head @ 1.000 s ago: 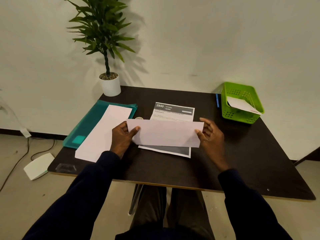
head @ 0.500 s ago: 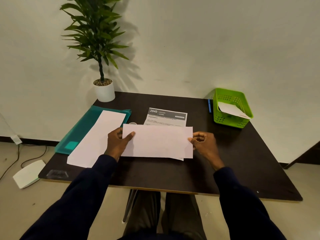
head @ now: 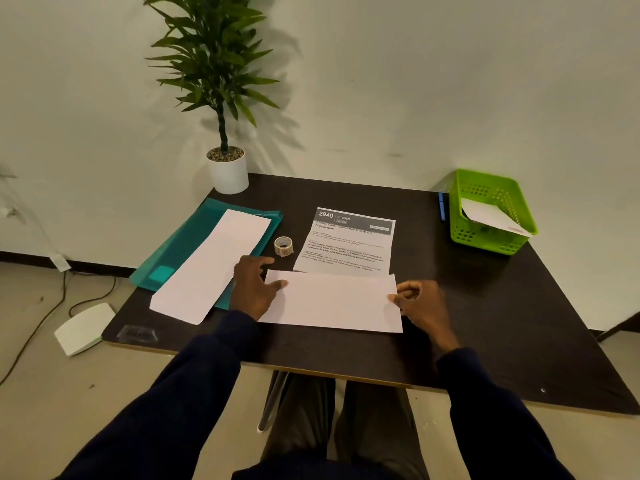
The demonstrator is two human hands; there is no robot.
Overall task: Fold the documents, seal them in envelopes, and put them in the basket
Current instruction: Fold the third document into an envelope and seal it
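Note:
A printed document (head: 349,242) headed "2940 KITCHEN" lies in the middle of the dark table (head: 485,323). A blank white sheet (head: 336,301) of the same width covers its near part and lies flat. My left hand (head: 254,289) rests at the sheet's left edge with its thumb on top. At the right edge, my right hand (head: 420,306) pinches the sheet with curled fingers. A long white envelope (head: 211,268) lies on a teal folder (head: 180,254) at the left. The green basket (head: 485,237) at the far right holds a white envelope (head: 491,216).
A small roll of tape (head: 283,245) stands between the folder and the document. A blue pen (head: 441,206) lies left of the basket. A potted plant (head: 228,171) stands at the table's far left corner. On the floor at the left are a white device (head: 83,327) and cables.
The white sheet has come down toward me and now lies flat over the document's near part. The document's text and the tape roll have come into view. The right fingers have curled.

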